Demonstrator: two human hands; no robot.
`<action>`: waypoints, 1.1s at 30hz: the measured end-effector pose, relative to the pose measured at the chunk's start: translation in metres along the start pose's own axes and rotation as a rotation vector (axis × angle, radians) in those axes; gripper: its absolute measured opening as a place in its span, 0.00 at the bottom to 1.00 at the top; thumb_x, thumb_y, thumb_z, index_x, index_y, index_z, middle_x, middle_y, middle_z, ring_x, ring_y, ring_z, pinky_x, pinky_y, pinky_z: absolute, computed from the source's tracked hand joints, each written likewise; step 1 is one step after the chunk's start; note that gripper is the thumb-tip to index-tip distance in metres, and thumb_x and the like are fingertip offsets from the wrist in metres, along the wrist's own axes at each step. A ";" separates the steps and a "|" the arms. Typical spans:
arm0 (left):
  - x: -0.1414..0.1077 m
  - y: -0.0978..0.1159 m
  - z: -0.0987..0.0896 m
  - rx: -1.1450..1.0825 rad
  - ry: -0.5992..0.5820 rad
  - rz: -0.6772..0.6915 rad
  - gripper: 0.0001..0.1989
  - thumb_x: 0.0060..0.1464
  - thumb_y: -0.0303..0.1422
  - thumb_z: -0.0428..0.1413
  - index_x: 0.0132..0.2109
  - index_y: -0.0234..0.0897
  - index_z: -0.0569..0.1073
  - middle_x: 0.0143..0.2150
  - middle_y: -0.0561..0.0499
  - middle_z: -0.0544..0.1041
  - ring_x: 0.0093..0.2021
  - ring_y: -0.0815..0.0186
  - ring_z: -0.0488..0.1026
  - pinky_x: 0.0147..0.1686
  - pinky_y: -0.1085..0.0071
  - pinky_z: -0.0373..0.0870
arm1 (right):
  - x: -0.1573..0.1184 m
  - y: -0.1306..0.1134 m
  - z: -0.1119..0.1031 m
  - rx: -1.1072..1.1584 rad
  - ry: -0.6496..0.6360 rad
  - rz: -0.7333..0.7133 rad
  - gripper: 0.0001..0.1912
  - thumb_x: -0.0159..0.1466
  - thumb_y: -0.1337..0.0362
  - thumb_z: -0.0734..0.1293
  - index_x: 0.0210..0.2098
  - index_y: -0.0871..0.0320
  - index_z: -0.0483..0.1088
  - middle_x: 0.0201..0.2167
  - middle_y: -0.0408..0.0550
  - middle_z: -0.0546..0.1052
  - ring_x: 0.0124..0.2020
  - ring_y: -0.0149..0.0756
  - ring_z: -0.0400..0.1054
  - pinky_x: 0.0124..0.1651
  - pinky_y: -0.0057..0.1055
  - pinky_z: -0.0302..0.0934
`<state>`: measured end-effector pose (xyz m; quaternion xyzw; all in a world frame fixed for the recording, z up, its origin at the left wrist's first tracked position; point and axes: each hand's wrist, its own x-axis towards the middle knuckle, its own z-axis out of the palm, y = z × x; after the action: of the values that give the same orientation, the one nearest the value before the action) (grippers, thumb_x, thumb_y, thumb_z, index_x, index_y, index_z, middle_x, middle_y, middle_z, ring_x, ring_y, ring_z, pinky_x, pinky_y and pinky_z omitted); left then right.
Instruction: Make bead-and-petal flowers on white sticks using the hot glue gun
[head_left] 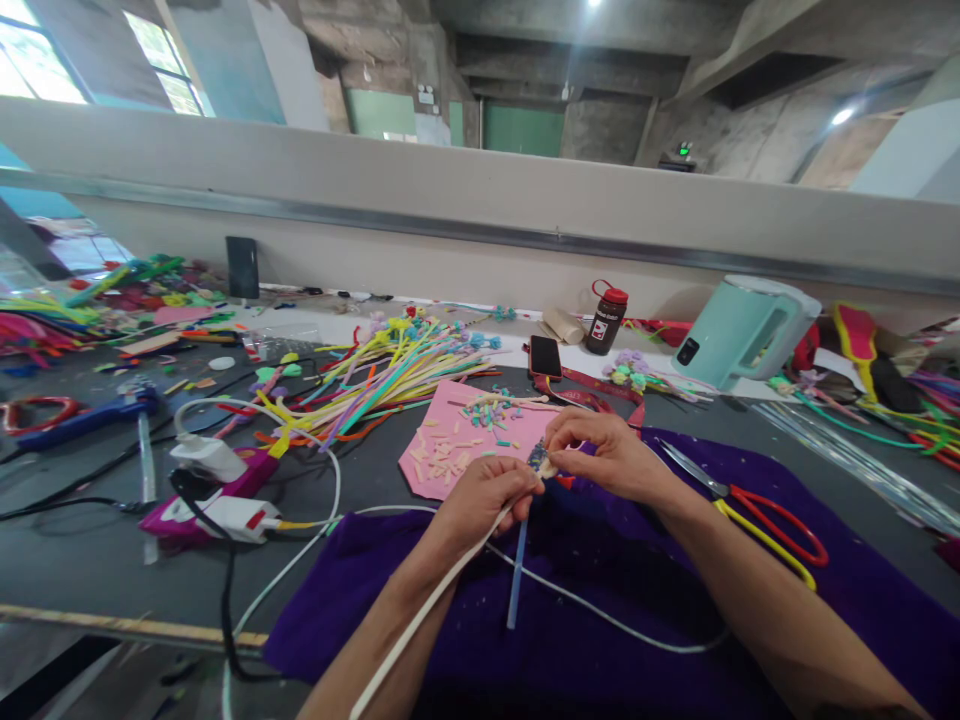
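My left hand (491, 495) is closed around a long cream stem (427, 605), which looks like a pipe cleaner and trails down toward me. Thumb and fingers of my right hand (600, 450) pinch together at the stem's upper end, where a small cream piece (547, 468) shows between the two hands. What exactly those right fingers grip is partly hidden. Below the hands a translucent bluish stick (517, 575), like a glue stick, points downward over the purple cloth (360, 580). Just beyond lies a pink sheet (420, 480) with many short cream, teal and purple bits.
Scissors (731, 490) lie open at the right. A power strip (217, 500) with plugs and cables sits at the left, near a blue glue gun (90, 422). Behind are colourful stems (390, 385), a phone (544, 357), a bottle (606, 320) and a mint kettle (739, 330).
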<state>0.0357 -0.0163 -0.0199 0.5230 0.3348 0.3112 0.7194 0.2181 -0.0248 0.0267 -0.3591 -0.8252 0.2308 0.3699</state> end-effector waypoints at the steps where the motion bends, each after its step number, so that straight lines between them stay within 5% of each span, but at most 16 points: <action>1: 0.000 0.000 0.000 0.000 -0.001 0.000 0.09 0.46 0.33 0.52 0.26 0.31 0.70 0.12 0.56 0.65 0.09 0.79 0.53 0.09 0.80 0.43 | 0.000 0.000 0.000 0.003 0.000 0.000 0.05 0.56 0.72 0.63 0.27 0.59 0.70 0.32 0.46 0.72 0.34 0.32 0.66 0.39 0.30 0.60; 7: -0.001 0.004 0.003 -0.016 0.032 -0.023 0.08 0.45 0.33 0.53 0.25 0.31 0.70 0.12 0.56 0.65 0.08 0.79 0.52 0.09 0.81 0.42 | -0.001 0.000 -0.001 0.076 0.039 -0.018 0.06 0.57 0.67 0.64 0.31 0.56 0.74 0.34 0.47 0.73 0.37 0.34 0.67 0.42 0.33 0.61; 10: -0.003 0.007 0.003 -0.078 0.062 -0.006 0.09 0.45 0.34 0.53 0.25 0.31 0.69 0.12 0.56 0.65 0.08 0.79 0.52 0.08 0.81 0.42 | -0.002 -0.005 -0.005 0.096 0.215 -0.005 0.09 0.59 0.65 0.63 0.36 0.54 0.74 0.39 0.48 0.72 0.43 0.37 0.65 0.46 0.36 0.59; 13: -0.004 0.009 0.000 -0.208 0.032 -0.010 0.09 0.46 0.34 0.52 0.26 0.31 0.69 0.12 0.57 0.64 0.08 0.78 0.52 0.08 0.82 0.42 | -0.003 -0.007 -0.008 0.131 0.358 0.070 0.10 0.60 0.62 0.61 0.39 0.54 0.72 0.39 0.48 0.72 0.38 0.36 0.66 0.41 0.34 0.62; 20: -0.005 0.007 -0.004 -0.365 -0.031 0.042 0.08 0.47 0.33 0.52 0.29 0.31 0.68 0.14 0.57 0.64 0.10 0.78 0.55 0.08 0.83 0.46 | -0.001 0.003 0.013 0.351 0.153 0.292 0.16 0.57 0.59 0.64 0.45 0.57 0.68 0.35 0.47 0.72 0.29 0.31 0.66 0.31 0.28 0.62; 33: -0.003 0.004 -0.002 -0.282 -0.064 -0.035 0.09 0.47 0.35 0.52 0.27 0.32 0.68 0.13 0.57 0.65 0.08 0.78 0.55 0.07 0.82 0.46 | -0.003 -0.004 0.010 0.146 0.103 0.059 0.24 0.54 0.67 0.66 0.51 0.52 0.63 0.44 0.48 0.69 0.33 0.30 0.65 0.31 0.26 0.60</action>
<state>0.0319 -0.0168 -0.0156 0.4204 0.2740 0.3258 0.8013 0.2094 -0.0307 0.0219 -0.3666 -0.7752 0.2823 0.4301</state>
